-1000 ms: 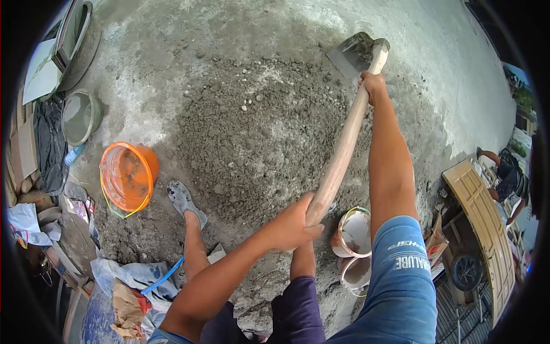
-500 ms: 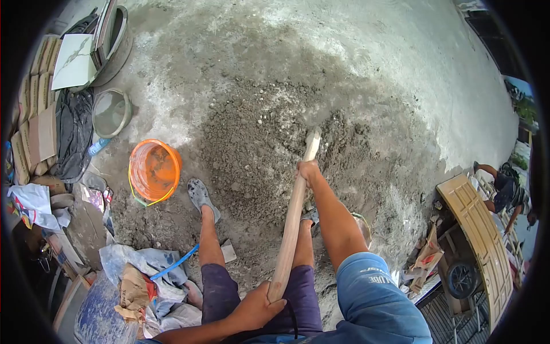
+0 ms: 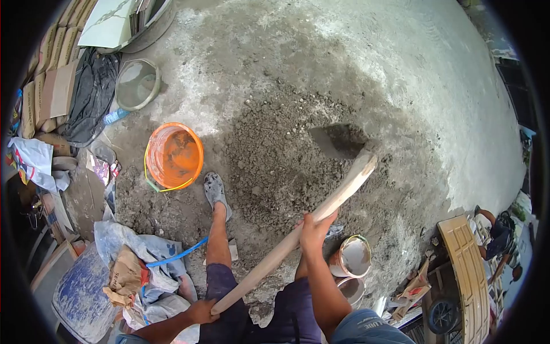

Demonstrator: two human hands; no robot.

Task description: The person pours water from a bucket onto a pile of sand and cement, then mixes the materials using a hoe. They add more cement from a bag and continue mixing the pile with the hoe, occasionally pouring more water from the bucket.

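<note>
The left hand [image 3: 203,311] is closed round the butt of the hoe's handle; the right hand [image 3: 315,230] curls around its middle, some fingers not fully wrapped. The hoe [image 3: 281,251] slants away from the person, its blade [image 3: 339,140] over the mound [image 3: 266,163] near the far right edge; how deep it sits cannot be told. On the floor [image 3: 412,132], an orange bucket [image 3: 162,150] stands off the mound's left edge, and a pail [image 3: 338,266] near its near right edge.
</note>
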